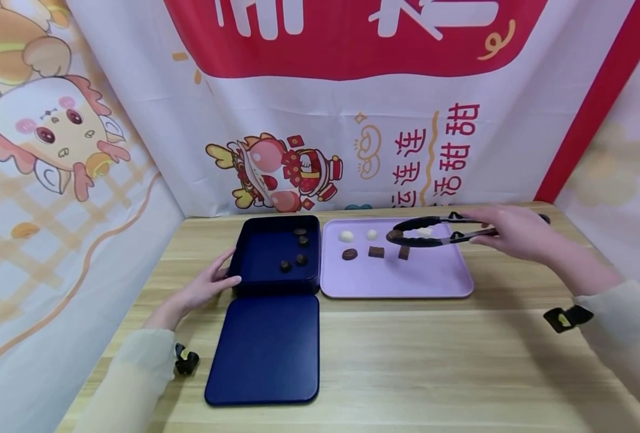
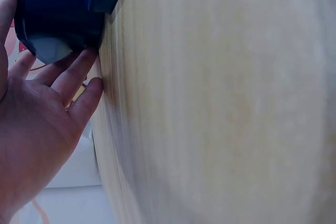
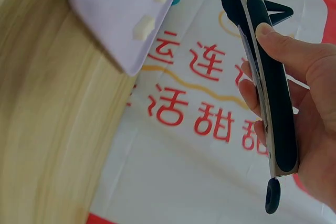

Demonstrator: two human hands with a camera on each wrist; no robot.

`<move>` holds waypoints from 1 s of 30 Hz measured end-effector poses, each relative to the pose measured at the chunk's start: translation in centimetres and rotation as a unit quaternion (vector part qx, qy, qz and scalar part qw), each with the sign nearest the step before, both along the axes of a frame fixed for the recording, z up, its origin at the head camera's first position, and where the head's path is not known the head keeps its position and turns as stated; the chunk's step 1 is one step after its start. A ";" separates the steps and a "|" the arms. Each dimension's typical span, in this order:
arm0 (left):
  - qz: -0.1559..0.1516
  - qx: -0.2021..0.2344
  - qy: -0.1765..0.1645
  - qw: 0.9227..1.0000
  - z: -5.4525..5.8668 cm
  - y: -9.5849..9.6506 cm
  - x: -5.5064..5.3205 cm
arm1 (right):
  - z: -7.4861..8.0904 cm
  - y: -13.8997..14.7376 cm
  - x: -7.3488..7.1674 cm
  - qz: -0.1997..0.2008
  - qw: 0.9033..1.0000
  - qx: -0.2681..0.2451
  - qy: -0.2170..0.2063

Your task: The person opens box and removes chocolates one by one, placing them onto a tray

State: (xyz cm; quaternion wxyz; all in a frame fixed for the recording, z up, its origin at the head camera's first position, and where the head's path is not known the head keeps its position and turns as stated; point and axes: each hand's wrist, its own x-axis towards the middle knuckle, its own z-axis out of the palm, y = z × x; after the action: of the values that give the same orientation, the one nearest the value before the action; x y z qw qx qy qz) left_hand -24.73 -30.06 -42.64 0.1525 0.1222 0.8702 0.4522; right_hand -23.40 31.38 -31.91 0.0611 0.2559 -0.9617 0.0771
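My right hand grips black-and-silver tongs around their handles, thumb on one arm and fingers on the other. Between the tong tips, over the lilac tray, sits a round brown chocolate. White chocolates and brown ones, including an oval one and a rectangular one, lie on the tray. At the left, my left hand rests its extended fingers against the outer side of a dark blue box. Several dark chocolates lie along the right part of the box.
The box's dark blue lid lies flat on the wooden table, in front of the box. A printed cloth hangs behind the table's back edge, close behind the box and tray. Another patterned cloth hangs at the left.
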 end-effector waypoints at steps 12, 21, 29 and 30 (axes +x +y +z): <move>0.003 0.002 -0.005 1.000 0.2 0.3 0.2 | -1.6 4.0 0.7 -0.015 1.000 0.013 0.010; -0.001 -0.001 0.004 1.000 0.4 0.2 -0.1 | -2.7 5.2 0.2 -0.029 0.999 0.008 -0.012; 0.002 -0.007 0.000 1.000 0.3 0.3 0.0 | -3.3 5.5 0.0 -0.023 0.999 0.020 -0.023; 0.001 -0.007 0.000 1.000 0.3 0.3 0.0 | -3.4 5.5 0.0 -0.024 0.999 0.021 -0.023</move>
State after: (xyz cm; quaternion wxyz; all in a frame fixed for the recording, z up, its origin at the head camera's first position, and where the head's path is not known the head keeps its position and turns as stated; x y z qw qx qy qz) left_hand -24.75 -29.75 -42.37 0.1530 0.1201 0.8736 0.4461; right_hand -23.42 36.87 -35.28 0.0357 0.2322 -0.9701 0.0611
